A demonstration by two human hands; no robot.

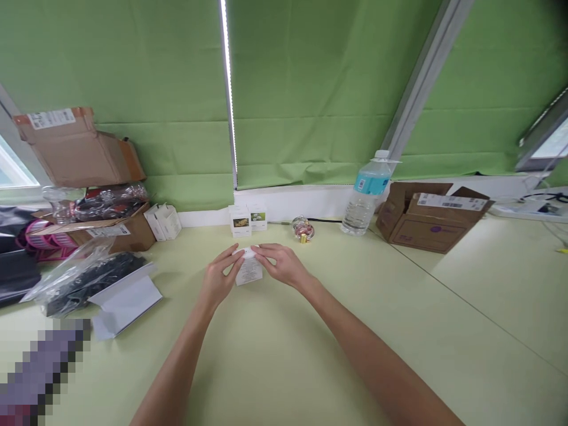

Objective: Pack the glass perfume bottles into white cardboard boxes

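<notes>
A small white box (249, 271) with fine print on its near side stands on the pale green table. Fingers of my left hand (219, 274) grip its top left edge. From the other side, my right hand (283, 264) pinches the top right edge, so both hands meet at the box's top. Just behind it are two more small white boxes with pictures, one with a yellow-brown picture (241, 223) and one with a green picture (258, 218). A small glassy, pinkish object with a gold part (303, 229) lies to their right.
Farther right stand a large water bottle (366, 192) and an open cardboard box (428, 222). On the left are stacked cardboard boxes (84, 154), white cartons (163, 222), a plastic-wrapped black item (95, 281) and a folded white sheet (128, 302). Green blinds (310, 89) hang behind.
</notes>
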